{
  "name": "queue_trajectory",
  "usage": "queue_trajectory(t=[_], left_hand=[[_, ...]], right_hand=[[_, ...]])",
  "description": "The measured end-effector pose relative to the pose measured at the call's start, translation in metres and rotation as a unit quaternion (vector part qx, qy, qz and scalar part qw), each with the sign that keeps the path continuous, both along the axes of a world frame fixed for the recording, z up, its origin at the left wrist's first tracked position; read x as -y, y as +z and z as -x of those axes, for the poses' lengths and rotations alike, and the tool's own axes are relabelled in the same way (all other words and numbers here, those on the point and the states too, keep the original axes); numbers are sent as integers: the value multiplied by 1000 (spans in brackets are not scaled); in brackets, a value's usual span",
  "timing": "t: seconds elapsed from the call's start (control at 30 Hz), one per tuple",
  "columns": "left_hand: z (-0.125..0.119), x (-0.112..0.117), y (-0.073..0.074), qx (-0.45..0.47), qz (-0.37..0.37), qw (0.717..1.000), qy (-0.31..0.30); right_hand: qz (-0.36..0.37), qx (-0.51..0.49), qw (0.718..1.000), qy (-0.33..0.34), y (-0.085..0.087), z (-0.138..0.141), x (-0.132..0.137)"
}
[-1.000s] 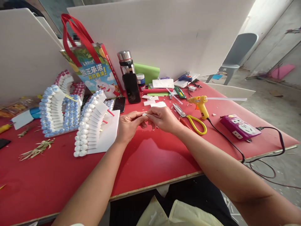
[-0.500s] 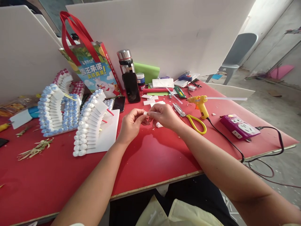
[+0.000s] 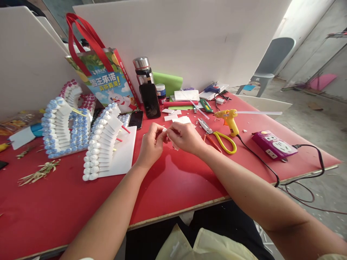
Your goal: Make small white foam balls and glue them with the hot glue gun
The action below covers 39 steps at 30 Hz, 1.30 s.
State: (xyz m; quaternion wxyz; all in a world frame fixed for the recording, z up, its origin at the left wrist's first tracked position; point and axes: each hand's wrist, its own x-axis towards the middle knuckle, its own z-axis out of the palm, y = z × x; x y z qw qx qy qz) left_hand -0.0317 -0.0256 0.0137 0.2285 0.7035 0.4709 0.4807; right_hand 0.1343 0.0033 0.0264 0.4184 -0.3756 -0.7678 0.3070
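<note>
Two bare forearms reach in from the lower corners over a red table (image 3: 176, 195), angled so that the hands meet near the middle, raised above the surface. The left hand (image 3: 151, 145) is curled, its thumb and forefinger pinching a white piece (image 3: 164, 130). The right hand (image 3: 186, 136) has its back turned up and its fingers bent, the fingertips bunched at the piece's right side; whether they grip it too, I cannot tell. The piece is small, with a rounded upper edge; fingers hide the rest.

To the left stands a curved stack (image 3: 104, 144) with rows of rounded white tips, on a white sheet (image 3: 125, 153). To the right are a purple socket block (image 3: 273, 144), yellow-handled pliers (image 3: 207, 128) and a yellow glue gun (image 3: 230, 122). Beyond the hands lie white scraps (image 3: 171, 117); behind them, a black phone (image 3: 149, 101) stands upright before a steel flask (image 3: 141, 64). A printed bag (image 3: 111, 81) with red handles is beside the flask. A tall white panel (image 3: 184, 39) rises behind.
</note>
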Motion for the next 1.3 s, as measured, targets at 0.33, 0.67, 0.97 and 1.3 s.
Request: queue_trajectory(t=[0.33, 0.67, 0.97, 1.3], left_hand=[[6, -2, 3, 14, 19, 1000, -4], [5, -1, 6, 45, 59, 997, -5], [2, -1, 9, 78, 73, 994, -1], [3, -2, 4, 89, 58, 994, 3]], right_hand=[[473, -263, 822, 177, 5, -4, -12], [400, -210, 871, 196, 2, -9, -13], [198, -78, 977, 8, -7, -3, -10], [21, -7, 998, -55, 5, 3, 5]])
